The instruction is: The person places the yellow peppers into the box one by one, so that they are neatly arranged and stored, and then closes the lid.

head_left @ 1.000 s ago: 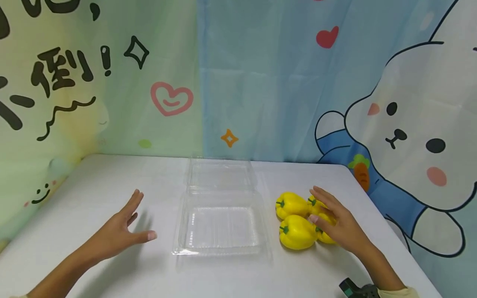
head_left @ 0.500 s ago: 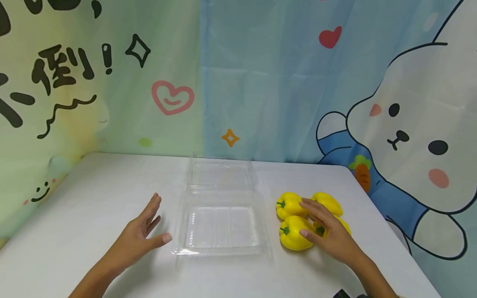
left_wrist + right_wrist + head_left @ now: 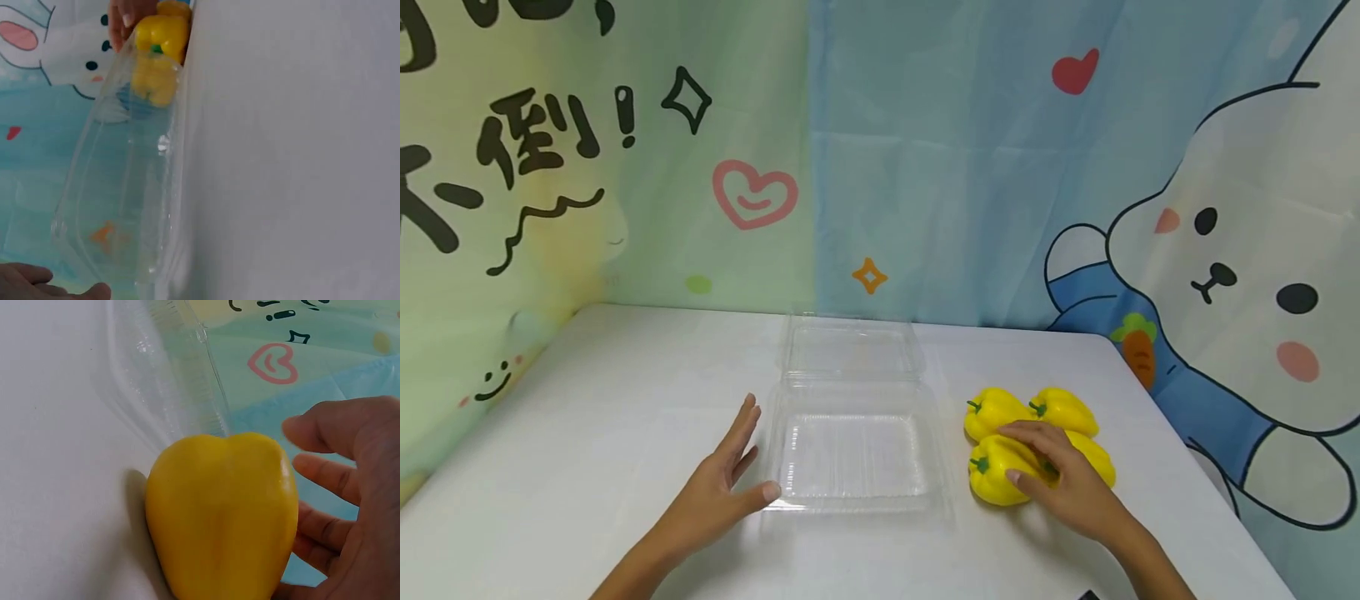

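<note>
Several yellow bell peppers sit in a cluster on the right of the table. My right hand point(image 3: 1071, 487) is over the front-left bell pepper point(image 3: 996, 483), its fingers spread above the top and right side. In the right wrist view, thumb and fingers lie along one side of this bell pepper point(image 3: 222, 515), with a gap at the thumb. A clear plastic clamshell box point(image 3: 859, 505) lies unfolded in the middle, lid towards the back. My left hand point(image 3: 715, 504) is at the box's front-left corner, fingers extended, thumb tip right at the rim.
Behind the reached-for one stand the back-left bell pepper point(image 3: 988, 408), the back-right bell pepper point(image 3: 1063, 408) and a partly covered one point(image 3: 1096, 457). The white table point(image 3: 647, 375) ends at a printed cloth backdrop point(image 3: 940, 167).
My left hand has moved right, up to the box's corner. My right hand has shifted and lowered from above the cluster onto the front-left bell pepper. The head view has turned slightly left.
</note>
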A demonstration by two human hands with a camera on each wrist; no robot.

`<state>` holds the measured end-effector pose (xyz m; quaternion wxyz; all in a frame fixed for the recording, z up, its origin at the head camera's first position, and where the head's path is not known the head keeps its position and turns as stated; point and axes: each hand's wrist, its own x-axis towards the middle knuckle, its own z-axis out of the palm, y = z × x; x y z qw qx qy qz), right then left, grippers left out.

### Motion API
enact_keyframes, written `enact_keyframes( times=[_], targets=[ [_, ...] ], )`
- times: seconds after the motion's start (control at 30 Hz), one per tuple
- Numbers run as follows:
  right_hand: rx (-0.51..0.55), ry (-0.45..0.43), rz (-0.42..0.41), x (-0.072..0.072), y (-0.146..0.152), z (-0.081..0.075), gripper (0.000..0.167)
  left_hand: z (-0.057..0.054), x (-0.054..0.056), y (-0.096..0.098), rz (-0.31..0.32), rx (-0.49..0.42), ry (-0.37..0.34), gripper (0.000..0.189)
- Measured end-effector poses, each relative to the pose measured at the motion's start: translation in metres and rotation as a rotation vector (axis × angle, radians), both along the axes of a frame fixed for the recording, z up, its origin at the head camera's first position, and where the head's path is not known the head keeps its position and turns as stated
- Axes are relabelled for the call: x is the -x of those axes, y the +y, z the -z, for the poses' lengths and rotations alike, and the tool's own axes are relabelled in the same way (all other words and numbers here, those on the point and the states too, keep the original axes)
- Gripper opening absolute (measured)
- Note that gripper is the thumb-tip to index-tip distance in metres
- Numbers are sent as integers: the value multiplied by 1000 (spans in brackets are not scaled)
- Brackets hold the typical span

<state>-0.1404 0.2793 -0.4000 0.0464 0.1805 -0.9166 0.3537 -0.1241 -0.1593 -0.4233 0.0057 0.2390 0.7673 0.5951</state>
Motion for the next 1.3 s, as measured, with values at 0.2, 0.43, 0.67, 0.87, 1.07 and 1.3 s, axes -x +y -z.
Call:
enact_keyframes(
  times=[0.2,0.43,0.67,0.87,1.07,1.3],
  targets=[
    [25,-41,24,0,-5,5,43,3,-2,9,12,42,-51,95],
    [-37,0,36,-4,-6,5,35,4,-2,16,-24,142,-167,105],
    [-5,-2,6,-6,-4,5,30,3,-2,17,-66,230,-135,106],
    [43,-49,-12,-4,-4,10,33,5,-3,16,-80,244,-114,108],
    [77,-137,-53,-2,2,18,40,6,-3,18,-63,234,-155,108],
    [218,-243,-216,6,18,29,47,5,-4,20,-69,238,-146,105]
  ],
)
